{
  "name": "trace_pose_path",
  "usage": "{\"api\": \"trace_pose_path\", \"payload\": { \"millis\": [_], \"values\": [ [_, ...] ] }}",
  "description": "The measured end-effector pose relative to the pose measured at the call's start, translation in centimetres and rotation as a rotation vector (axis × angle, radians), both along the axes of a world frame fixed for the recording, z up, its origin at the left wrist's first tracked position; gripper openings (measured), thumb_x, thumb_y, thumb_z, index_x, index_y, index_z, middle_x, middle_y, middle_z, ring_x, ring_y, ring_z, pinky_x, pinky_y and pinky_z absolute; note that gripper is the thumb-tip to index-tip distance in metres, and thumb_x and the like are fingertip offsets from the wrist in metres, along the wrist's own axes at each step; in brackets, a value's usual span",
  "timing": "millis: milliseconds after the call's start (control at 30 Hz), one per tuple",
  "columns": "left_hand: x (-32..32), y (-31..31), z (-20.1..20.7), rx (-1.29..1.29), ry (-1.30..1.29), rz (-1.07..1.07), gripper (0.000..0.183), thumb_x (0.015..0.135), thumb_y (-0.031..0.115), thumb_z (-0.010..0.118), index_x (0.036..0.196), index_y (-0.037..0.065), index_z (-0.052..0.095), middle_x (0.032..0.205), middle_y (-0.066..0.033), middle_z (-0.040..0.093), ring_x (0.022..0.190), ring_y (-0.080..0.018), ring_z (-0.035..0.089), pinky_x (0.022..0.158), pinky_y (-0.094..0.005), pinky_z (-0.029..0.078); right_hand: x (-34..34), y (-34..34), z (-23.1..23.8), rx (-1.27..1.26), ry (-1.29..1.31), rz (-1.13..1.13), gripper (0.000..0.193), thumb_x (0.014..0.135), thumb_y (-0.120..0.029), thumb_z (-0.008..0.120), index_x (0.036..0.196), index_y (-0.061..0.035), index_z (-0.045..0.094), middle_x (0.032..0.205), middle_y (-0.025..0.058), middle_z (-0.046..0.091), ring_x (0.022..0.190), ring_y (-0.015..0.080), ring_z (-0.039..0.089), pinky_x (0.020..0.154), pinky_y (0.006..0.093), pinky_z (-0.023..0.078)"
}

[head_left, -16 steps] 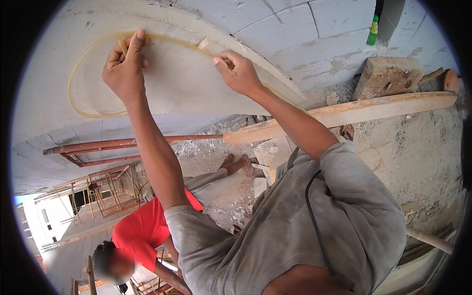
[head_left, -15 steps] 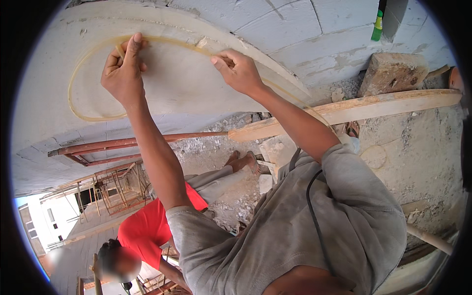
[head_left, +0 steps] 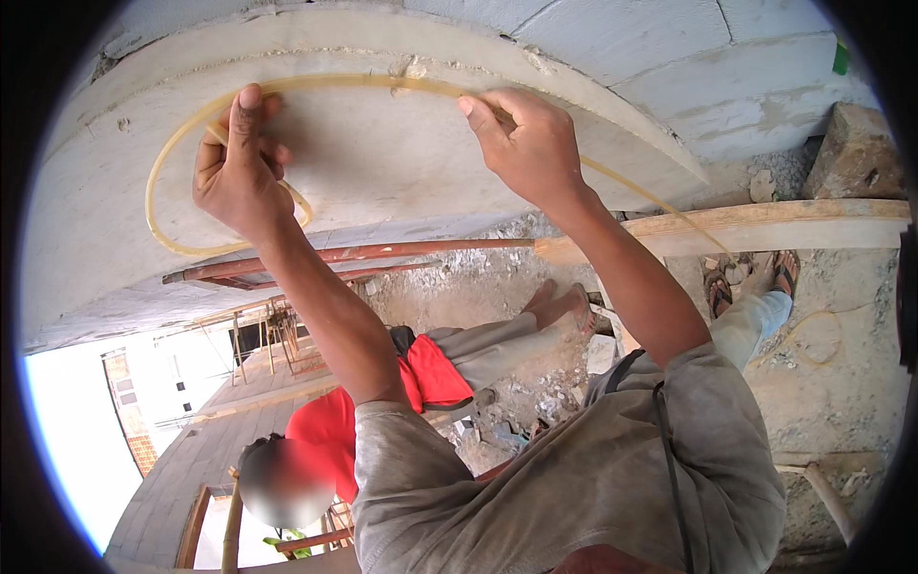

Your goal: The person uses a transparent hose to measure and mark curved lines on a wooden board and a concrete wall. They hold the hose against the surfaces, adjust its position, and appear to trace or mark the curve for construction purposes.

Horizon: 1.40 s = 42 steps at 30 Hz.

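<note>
Dressed in a dusty grey shirt [head_left: 574, 488], with both arms stretched forward. Gripping a yellowish flexible tube [head_left: 363, 80] in the left hand [head_left: 244, 172], fingers curled closed around it; pinching it in the right hand [head_left: 531, 143], between thumb and forefinger. Spread wider apart than half a second ago, with more tube between. Looped in front of a pale curved slab [head_left: 382, 172], now showing beyond the left wrist too. Trailing from the right hand across a wooden plank [head_left: 813, 227], shifted rightward in view. Farther off, with a co-worker [head_left: 325, 435] in red, bent over.
</note>
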<state>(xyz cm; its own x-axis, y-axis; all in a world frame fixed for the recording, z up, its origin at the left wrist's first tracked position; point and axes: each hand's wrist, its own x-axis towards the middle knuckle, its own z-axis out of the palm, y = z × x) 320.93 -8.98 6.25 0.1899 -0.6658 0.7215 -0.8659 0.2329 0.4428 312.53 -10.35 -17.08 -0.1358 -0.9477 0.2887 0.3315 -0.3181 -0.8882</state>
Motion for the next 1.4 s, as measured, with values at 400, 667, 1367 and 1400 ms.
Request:
{"api": "trace_pose_path", "payload": {
  "millis": [400, 667, 1367, 1400],
  "values": [
    [0.2, 0.0, 0.2, -0.009, 0.016, -0.060, 0.021, 0.086, 0.021, 0.086, 0.088, 0.003, 0.075, 0.076, -0.0119, 0.076, 0.041, -0.0054, 0.049, 0.040, -0.0169, 0.028, 0.3, 0.3, -1.2, -0.008, -0.051, -0.031, 0.022, 0.095, -0.023, 0.074, 0.096, -0.0010, 0.073, 0.074, 0.0060, 0.068, 0.061, 0.0119, 0.057, 0.058, 0.0288, 0.047],
    [0.1, 0.0, 0.1, -0.029, 0.016, -0.054, 0.022, 0.086, 0.021, 0.087, 0.086, 0.002, 0.076, 0.075, -0.0122, 0.076, 0.041, -0.0054, 0.050, 0.039, -0.0165, 0.028, 0.1, 0.6, -1.8, 0.010, -0.046, -0.033, 0.022, 0.096, -0.024, 0.074, 0.096, -0.0018, 0.074, 0.073, 0.0056, 0.066, 0.061, 0.0129, 0.056, 0.059, 0.0294, 0.047],
    [0.3, 0.0, 0.3, -0.039, -0.020, -0.078, 0.024, 0.084, 0.022, 0.088, 0.086, 0.002, 0.076, 0.073, -0.0120, 0.076, 0.040, -0.0056, 0.050, 0.040, -0.0159, 0.030, -0.1, 1.0, -2.7, 0.022, -0.035, -0.046, 0.021, 0.096, -0.024, 0.072, 0.098, -0.0033, 0.074, 0.080, 0.0092, 0.069, 0.065, 0.0198, 0.063, 0.062, 0.0333, 0.052],
    [0.3, 0.0, 0.3, -0.040, -0.024, -0.073, 0.024, 0.084, 0.023, 0.088, 0.086, 0.002, 0.076, 0.073, -0.0120, 0.076, 0.040, -0.0055, 0.050, 0.040, -0.0159, 0.030, -0.1, 1.1, -2.8, 0.025, -0.042, -0.037, 0.023, 0.097, -0.025, 0.072, 0.099, -0.0021, 0.074, 0.079, 0.0082, 0.069, 0.066, 0.0174, 0.062, 0.063, 0.0315, 0.051]
  ]
}}
